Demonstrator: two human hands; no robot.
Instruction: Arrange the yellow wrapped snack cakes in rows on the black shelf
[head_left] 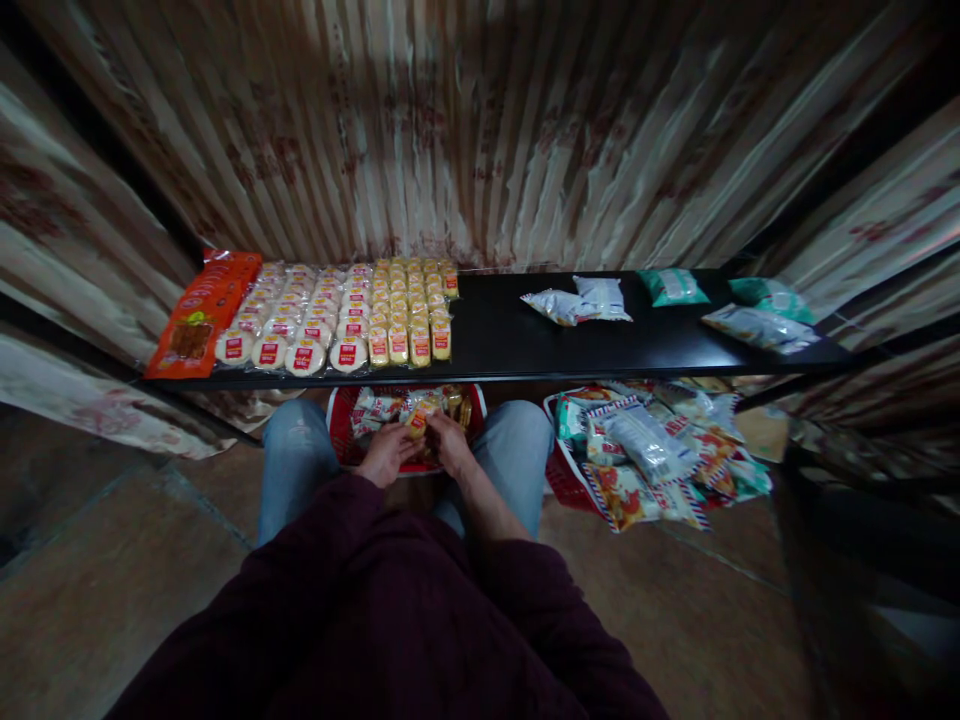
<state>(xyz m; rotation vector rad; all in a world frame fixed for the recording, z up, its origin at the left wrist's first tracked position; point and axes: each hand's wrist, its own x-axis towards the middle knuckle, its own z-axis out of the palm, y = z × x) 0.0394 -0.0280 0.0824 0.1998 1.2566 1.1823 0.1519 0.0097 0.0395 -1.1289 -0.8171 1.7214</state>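
My left hand (pixel 386 455) and my right hand (pixel 450 443) meet low between my knees, over a red basket (pixel 341 430) of snack packets. Both hands are closed on a small yellow snack packet (pixel 417 418) held between them. Above them runs a black shelf (pixel 525 335). Its left part carries neat rows of round white packets with red labels (pixel 300 325) and rows of small yellow packets (pixel 411 305). An orange packet (pixel 201 315) lies at the shelf's far left end.
A second red basket (pixel 562 480) heaped with larger colourful snack bags (pixel 652 450) stands on the floor to the right. White bags (pixel 577 300) and green bags (pixel 675 287) lie loose on the shelf's right half. A curtain hangs behind the shelf.
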